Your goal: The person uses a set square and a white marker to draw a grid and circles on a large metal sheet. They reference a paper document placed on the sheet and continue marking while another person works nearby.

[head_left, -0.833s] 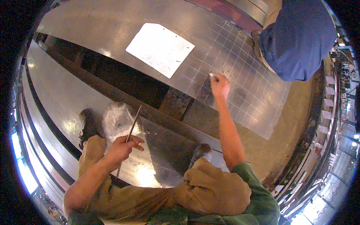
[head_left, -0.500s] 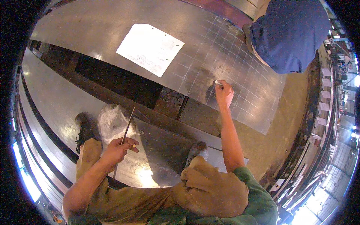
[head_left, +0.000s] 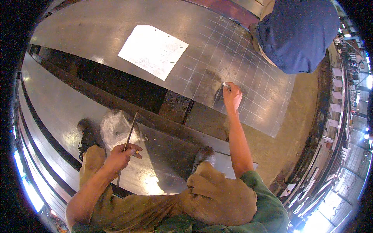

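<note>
1. Workshop floor, brown and worn (head_left: 301, 108), at the right; shelving and bright windows curve along the rim.
2. One broad grey metal plate (head_left: 93, 19), lying flat ahead of me, a long dark gap (head_left: 120, 85) along its near side.
3. One grid of thin white lines (head_left: 258, 93), drawn on that plate's right-hand part.
4. One white paper sheet with faint markings (head_left: 153, 50), flat on the plate, left of the grid.
5. My right hand (head_left: 232, 95), over the grid, fingers pinching item 6.
6. One small white stick (head_left: 225, 84), at my fingertips; whether its tip touches the plate I cannot tell.
7. My left hand (head_left: 122, 155), closed around item 8, well apart from the plate.
8. One long, thin, dark metal-looking strip (head_left: 131, 132), slanted, its upper end leaning right.
9. One pale yellow bit (head_left: 138, 152), at my left fingers; kind unclear.
10. One co-worker in a blue garment (head_left: 299, 35), at upper right beside the grid.
</note>
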The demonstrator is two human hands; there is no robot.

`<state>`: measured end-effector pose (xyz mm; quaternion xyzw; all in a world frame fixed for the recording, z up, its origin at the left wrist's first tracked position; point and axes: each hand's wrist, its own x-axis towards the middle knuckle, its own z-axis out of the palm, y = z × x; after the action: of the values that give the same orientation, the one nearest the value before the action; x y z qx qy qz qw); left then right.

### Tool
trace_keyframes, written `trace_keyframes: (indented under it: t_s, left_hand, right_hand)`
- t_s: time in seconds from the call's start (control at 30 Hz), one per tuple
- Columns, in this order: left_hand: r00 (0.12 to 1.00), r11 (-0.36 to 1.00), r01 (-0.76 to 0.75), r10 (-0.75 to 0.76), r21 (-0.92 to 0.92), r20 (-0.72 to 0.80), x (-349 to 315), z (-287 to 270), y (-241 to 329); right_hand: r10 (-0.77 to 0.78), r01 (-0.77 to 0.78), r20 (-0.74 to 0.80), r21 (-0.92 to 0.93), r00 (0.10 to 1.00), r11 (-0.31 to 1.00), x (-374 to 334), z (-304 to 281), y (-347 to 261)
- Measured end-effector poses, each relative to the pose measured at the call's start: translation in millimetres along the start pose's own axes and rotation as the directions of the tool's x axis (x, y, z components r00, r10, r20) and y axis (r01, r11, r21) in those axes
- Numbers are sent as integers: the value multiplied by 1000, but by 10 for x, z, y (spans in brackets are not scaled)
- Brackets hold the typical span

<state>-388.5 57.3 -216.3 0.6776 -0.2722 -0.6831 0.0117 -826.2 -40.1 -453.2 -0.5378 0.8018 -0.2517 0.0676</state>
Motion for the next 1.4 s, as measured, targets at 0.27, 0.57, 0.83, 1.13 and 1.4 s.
trace_keyframes:
  t_s: [0.27,0.57,0.83,1.13,1.4]
  left_hand:
    - [999,999,29,-28,29,-24,50,-14,-7]
    - [999,999,48,-48,8,-10,30,11,86]
    - [999,999,42,-43,-14,-4,87,13,9]
    - [998,998,56,-55,24,-33,51,51,21]
    - [998,999,-50,50,-9,39,88,51,30]
  right_hand:
    - [0,7,129,-49,992,999,3,36,-130]
    - [33,-37,-39,-89,999,995,-84,-45,-198]
    - [31,-32,20,33,999,999,66,21,-33]
    - [204,-203,-78,20,976,979,-201,-375,386]
    - [14,-7,-208,32,978,999,-102,-203,457]
